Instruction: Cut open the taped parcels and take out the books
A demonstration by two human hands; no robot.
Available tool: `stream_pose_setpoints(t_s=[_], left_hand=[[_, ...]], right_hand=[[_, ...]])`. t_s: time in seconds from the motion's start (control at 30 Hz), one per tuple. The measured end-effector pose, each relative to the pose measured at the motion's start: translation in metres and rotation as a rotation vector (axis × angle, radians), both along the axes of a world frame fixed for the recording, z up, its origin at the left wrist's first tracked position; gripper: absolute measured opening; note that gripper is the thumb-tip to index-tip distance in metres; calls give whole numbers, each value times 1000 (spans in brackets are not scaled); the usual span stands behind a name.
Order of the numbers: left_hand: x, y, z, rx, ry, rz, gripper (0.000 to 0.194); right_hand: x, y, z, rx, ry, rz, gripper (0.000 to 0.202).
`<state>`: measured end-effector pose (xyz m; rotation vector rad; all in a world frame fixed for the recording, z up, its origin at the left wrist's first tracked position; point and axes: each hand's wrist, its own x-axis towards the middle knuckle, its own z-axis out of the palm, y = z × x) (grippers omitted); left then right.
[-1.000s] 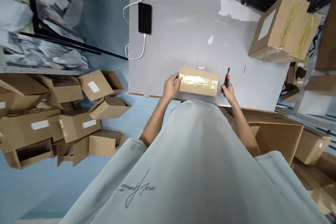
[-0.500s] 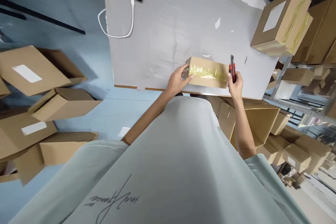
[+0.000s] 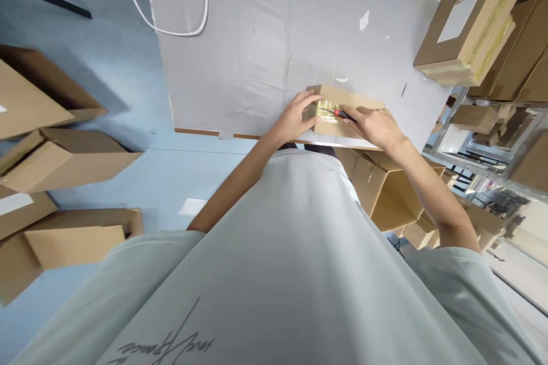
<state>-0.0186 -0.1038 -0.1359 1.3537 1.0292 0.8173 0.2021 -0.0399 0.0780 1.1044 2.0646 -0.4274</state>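
Observation:
A small cardboard box (image 3: pixel 342 98) with clear yellowish tape along its top lies near the front edge of the grey table (image 3: pixel 240 57). My left hand (image 3: pixel 296 117) grips the left end of the box, thumb on the near side and fingers on the far side. In my right hand (image 3: pixel 377 125) is a red and black utility knife (image 3: pixel 343 114). Its blade points left and lies over the tape near the box's left end. Whether the blade cuts into the tape, I cannot tell.
A larger taped box (image 3: pixel 464 28) with a white label stands at the table's right. A white cable (image 3: pixel 201 17) curls at the upper left. Open cartons (image 3: pixel 81 159) lie on the blue floor at left; another open carton (image 3: pixel 394 194) is below the table's right front.
My right hand has moved left with the utility knife, turning it from pointing away to pointing left over the tape. My left hand still holds the box. The whole view has shifted slightly.

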Motion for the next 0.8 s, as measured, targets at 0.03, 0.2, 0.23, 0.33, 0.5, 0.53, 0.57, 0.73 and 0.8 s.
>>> stream_pose_setpoints(t_s=[0.03,0.2,0.23,0.33,0.5,0.53,0.57,0.73,0.8], left_hand=[[-1,-1,-2,-10,-9,-9,63],[-1,-4,-7,-27,-7,-14,68],[0,-4,-8,-27,-4,-13,69],[1,-2,-9,-25,-2,-13,69],[0,-2,-8,-28,-1,-14,70],[0,-1,-7,-29,-6,-15,71],[-1,-1,-7,-30,-13,-16,72],[0,-1,-9,-27,-46,5,73],[1,0,-10,-29,-60,20,73]], right_hand=[[-3,3,1,-12,-19,17,58],[-12,11,7,-56,-65,70,55],[-14,12,8,-62,-70,73,55],[-19,13,10,-75,-88,70,54],[-25,15,9,-77,-98,57,55],[-25,16,9,-78,-95,56,54],[-24,17,8,-80,-91,56,54],[-18,19,5,-79,-72,39,53],[-16,19,3,-65,-49,38,53]])
